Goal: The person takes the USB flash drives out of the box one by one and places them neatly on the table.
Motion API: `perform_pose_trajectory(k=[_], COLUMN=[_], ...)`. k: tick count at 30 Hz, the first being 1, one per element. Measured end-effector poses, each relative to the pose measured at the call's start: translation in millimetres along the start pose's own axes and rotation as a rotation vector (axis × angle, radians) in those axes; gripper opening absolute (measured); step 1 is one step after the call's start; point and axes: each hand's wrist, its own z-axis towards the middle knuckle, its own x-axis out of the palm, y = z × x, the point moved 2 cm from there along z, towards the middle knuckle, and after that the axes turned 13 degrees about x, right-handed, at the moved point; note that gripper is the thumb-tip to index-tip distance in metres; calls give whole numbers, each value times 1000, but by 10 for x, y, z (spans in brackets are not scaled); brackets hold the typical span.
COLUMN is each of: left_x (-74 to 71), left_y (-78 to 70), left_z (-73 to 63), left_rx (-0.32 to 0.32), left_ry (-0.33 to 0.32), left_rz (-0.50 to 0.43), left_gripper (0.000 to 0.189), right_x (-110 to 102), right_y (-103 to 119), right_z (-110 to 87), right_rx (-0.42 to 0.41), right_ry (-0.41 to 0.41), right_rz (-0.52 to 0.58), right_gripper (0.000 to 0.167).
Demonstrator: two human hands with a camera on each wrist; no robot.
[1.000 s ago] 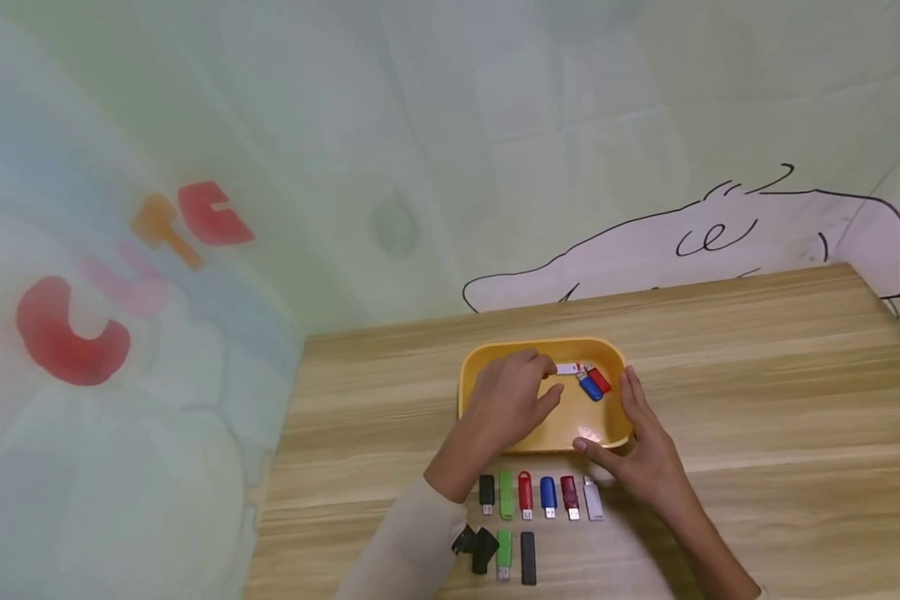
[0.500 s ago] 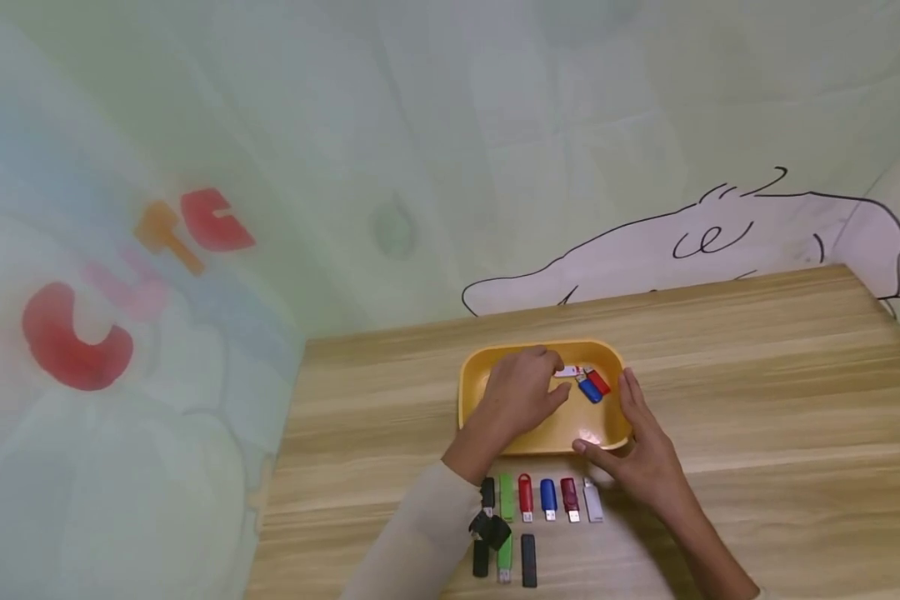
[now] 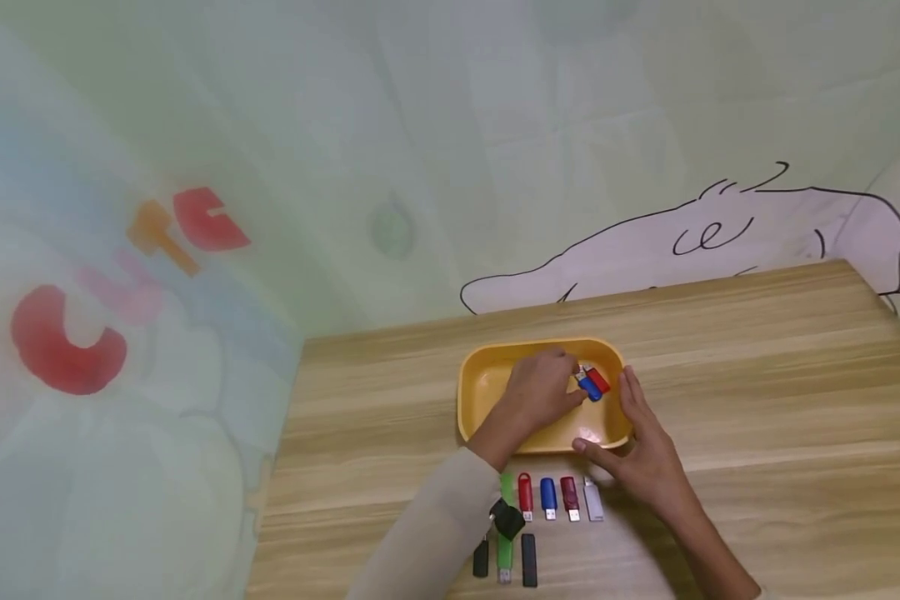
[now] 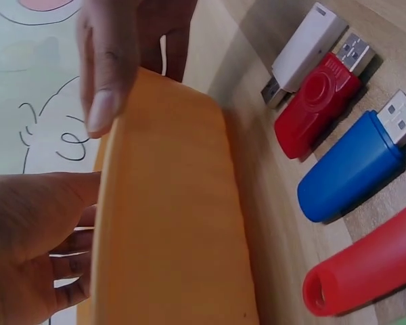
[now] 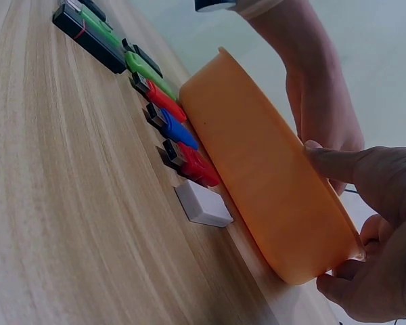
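Observation:
In the head view, my left hand (image 3: pixel 543 387) reaches into the yellow tray (image 3: pixel 487 354), thumb and fingers apart. Beside its fingertips lie a blue USB stick (image 3: pixel 590 388) and a red USB stick (image 3: pixel 598 380). No white stick shows; the hand covers that spot. The left wrist view shows this hand (image 4: pixel 34 237) with its fingertips hidden behind the tray wall (image 4: pixel 176 203). My right hand (image 3: pixel 648 458) grips the tray's near right corner. In the right wrist view its thumb (image 5: pixel 338 162) is on the rim and its fingers bend at the tray's end.
In front of the tray, USB sticks lie in a row, among them red (image 3: pixel 525 493), blue (image 3: pixel 548 495), dark red (image 3: pixel 569 493) and light grey (image 3: pixel 593 502). A nearer row includes a black stick (image 3: pixel 528 560). My left sleeve (image 3: pixel 435 525) covers part of both rows.
My left hand has moved right inside the tray, toward the blue and red sticks. The white stick, visible before, is now out of sight. My right hand has stayed at the corner.

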Motion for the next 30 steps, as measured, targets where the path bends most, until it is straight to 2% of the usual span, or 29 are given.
perform_pose_trajectory(k=[10,23,30], left_x=[120,219,196], left_y=[-47,-59,-69], left_z=[132,159,158], left_rx=[-9,7,30], left_ry=[41,43,43], left_rz=[33,63,77], left_gripper=[36,37,35], right_x=[0,22,6], right_y=[7,-27,-17], right_z=[-6,-18,-24], right_rx=[-7,-41,-51], right_ry=[-1,-15,-23], right_rz=[9,18,28], right_gripper=[120,119,117])
